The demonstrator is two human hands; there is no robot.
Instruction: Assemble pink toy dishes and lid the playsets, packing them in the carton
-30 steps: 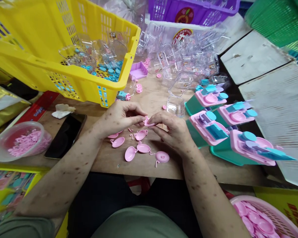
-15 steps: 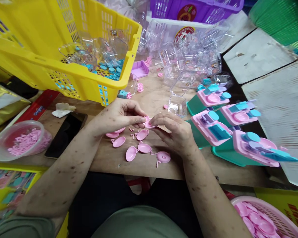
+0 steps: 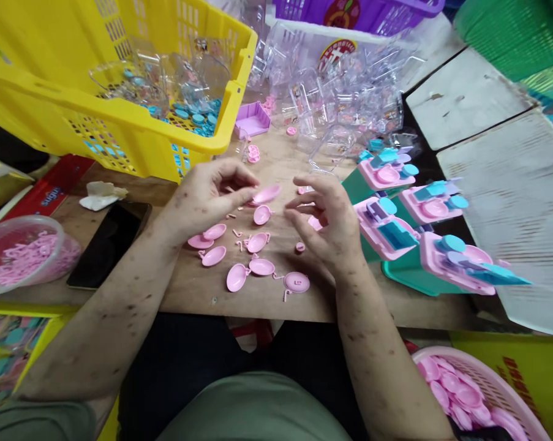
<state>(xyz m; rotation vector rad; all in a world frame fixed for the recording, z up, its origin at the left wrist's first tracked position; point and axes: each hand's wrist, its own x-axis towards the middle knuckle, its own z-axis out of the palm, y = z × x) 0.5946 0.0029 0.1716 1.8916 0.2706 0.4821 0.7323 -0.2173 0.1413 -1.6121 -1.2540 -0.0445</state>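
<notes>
My left hand (image 3: 216,191) pinches a small pink oval plastic dish (image 3: 267,195) by its left end, between thumb and fingers. Opposite it, my right hand (image 3: 326,214) has its fingers curved and spread, apart from that dish. A pink piece (image 3: 315,223) shows behind the right fingers; whether they touch it I cannot tell. Below my hands, several similar dishes lie on the wooden table, among them one (image 3: 262,214) just under the held dish and an upturned one (image 3: 297,282) near the front edge. Tiny pink hook-shaped bits (image 3: 237,233) are scattered between them.
At the left stand a yellow crate (image 3: 203,139), a tub of pink bits (image 3: 65,254) and a phone (image 3: 111,245). Clear plastic cases (image 3: 322,98) are heaped at the back. Several green-and-pink toy units (image 3: 391,229) stand right. A pink basket (image 3: 501,380) of dishes sits lower right.
My hands have moved apart. The left now holds an oval dish on its own, and the right has opened and drawn away to the right. The camera view has shifted slightly.
</notes>
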